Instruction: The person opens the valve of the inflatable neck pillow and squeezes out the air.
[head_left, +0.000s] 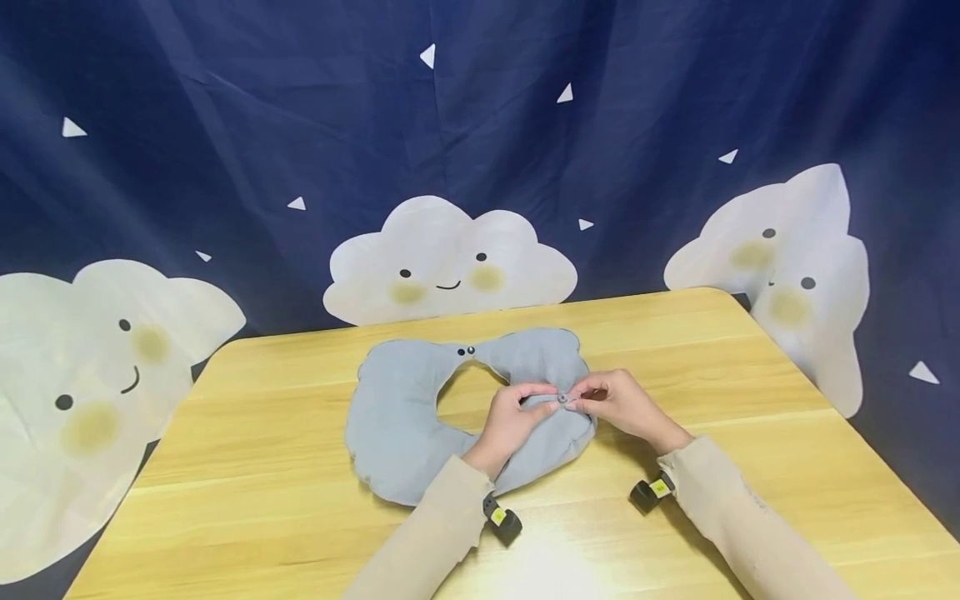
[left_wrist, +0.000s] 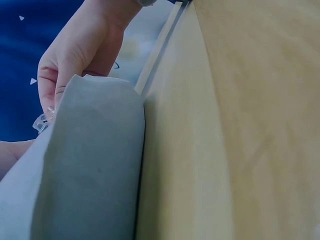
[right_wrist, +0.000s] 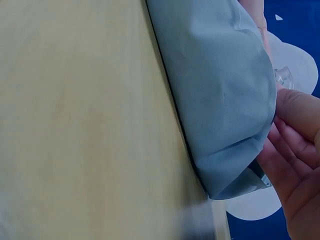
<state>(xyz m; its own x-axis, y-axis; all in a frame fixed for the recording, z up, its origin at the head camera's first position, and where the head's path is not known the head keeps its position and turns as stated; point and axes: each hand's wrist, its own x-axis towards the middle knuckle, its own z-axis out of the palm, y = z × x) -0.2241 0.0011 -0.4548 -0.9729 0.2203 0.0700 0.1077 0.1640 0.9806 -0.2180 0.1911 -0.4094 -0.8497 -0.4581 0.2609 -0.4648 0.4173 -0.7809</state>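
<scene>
A grey-blue inflatable neck pillow (head_left: 397, 417) lies on the table, its opening bridged at the far side by a strap with two dark snaps (head_left: 466, 351). On its right lobe sits a small clear air valve (left_wrist: 42, 122), also visible at the right of the right wrist view. My left hand (head_left: 513, 421) pinches the valve's base from the left, thumb and index finger on either side. From the right, my right hand (head_left: 626, 404) pinches the same valve between thumb and index finger. The fingertips of both hands nearly meet there and partly cover it.
A wood-grain table (head_left: 262, 467) carries the pillow. Behind it hangs a dark blue curtain (head_left: 360, 125) printed with white smiling clouds and small triangles. Black camera bands sit on both beige-sleeved wrists.
</scene>
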